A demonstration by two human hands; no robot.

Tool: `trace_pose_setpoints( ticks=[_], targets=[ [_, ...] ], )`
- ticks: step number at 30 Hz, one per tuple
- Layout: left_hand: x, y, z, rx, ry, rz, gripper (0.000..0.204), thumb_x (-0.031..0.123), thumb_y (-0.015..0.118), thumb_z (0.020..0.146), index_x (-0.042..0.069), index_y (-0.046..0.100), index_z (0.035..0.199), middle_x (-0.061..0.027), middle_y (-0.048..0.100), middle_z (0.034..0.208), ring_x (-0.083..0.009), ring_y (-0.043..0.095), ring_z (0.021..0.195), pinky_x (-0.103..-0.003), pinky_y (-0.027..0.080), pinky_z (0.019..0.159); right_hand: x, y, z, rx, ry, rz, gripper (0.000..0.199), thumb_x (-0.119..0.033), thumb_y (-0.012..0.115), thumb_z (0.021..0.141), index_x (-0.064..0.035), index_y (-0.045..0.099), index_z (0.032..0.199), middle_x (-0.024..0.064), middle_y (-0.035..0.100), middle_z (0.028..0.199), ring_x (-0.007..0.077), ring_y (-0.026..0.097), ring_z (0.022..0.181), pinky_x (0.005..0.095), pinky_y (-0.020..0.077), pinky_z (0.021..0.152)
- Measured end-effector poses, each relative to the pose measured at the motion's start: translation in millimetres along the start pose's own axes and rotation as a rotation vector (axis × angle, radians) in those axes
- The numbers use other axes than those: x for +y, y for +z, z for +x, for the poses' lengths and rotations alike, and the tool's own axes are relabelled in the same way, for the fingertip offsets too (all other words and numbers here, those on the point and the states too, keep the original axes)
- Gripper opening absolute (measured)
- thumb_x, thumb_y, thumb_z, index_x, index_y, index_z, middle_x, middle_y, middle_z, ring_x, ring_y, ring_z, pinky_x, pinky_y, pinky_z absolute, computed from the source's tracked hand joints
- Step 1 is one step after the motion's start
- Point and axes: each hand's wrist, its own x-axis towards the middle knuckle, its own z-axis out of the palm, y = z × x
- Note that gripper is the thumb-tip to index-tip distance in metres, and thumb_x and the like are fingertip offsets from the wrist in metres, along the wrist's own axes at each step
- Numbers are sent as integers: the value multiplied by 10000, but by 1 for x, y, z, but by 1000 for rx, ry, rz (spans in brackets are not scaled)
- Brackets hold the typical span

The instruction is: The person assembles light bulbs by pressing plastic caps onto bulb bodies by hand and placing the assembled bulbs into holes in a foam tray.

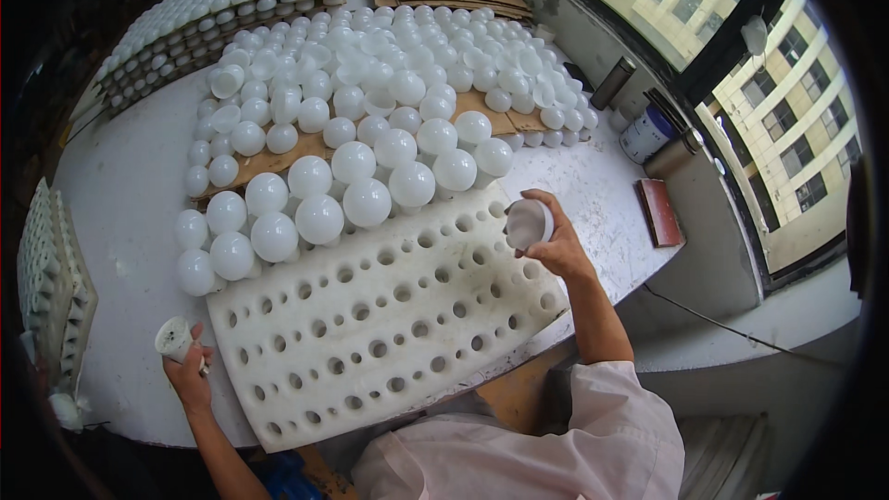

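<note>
From the head view, your left hand (190, 375) gripped a white bulb base (173, 338) off the foam tray (389, 315); your right hand (554, 245) clasped a white dome cover (528, 223) above its far edge. Loose grip there could have dropped the cover onto the seated bulbs (366, 199).

The only view comes from a wide fisheye camera worn on the person's head, looking steeply down and forward over a white round table (120, 194), whose straight edges bow toward the dark rim of the picture. It sits close above the work, so the near perforated foam tray (389, 315) fills the lower middle, the person's sleeve and both forearms enter from the lower edge, and the far rows of white bulbs (370, 83) shrink toward the top. To the right the view takes in a window (741, 56) facing a building outside.
</note>
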Motion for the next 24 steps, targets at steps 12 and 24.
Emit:
trace_pose_setpoints(
  ticks=[12, 24],
  targets=[
    [42, 140, -116, -979, 54, 107, 546, 192, 829, 659, -21, 613, 1114, -113, 677, 1024, -176, 636, 950, -310, 491, 865, -23, 152, -38, -562, -184, -457, 919, -184, 901, 568, -89, 427, 1350, 85, 569, 1245, 254, 559, 1137, 368, 439, 989],
    [34, 140, -112, -1032, 140, 294, 514, 206, 842, 621, -38, 631, 1022, -154, 681, 914, -210, 662, 838, -318, 510, 779, -21, 178, -51, -718, -199, -612, 799, -292, 844, 595, -69, 497, 1279, 150, 619, 1153, 334, 618, 1040, 410, 497, 913]
  ],
)
